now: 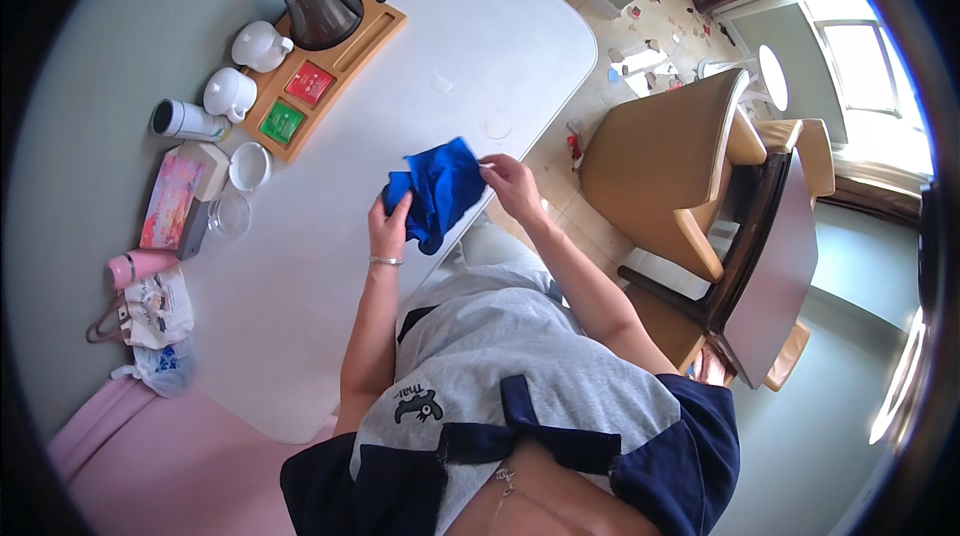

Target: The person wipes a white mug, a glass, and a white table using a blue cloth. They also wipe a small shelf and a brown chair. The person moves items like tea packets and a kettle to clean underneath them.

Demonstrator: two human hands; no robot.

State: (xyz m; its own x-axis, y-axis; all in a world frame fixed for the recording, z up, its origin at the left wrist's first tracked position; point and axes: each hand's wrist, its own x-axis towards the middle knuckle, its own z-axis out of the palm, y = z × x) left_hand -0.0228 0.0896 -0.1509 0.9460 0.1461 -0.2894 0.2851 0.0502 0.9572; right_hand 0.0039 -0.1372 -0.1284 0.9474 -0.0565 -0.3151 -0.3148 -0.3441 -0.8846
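Note:
A crumpled blue cloth point(444, 187) hangs between my two hands, above the near edge of the white table point(337, 258). My left hand point(388, 227) grips its lower left part, thumb on top, with a bracelet at the wrist. At the upper right edge, my right hand point(513, 182) pinches a small white tab point(487, 165) that looks attached to the cloth. The fingertips behind the fabric are hidden.
Along the wall stand an electric kettle point(319, 3) on a wooden tray point(330, 97), white cups point(229, 93), a thermos point(191, 120), a tissue box point(171, 200) and bags point(159, 305). A tan chair point(660, 146) is at the right; scraps point(652, 46) litter the floor.

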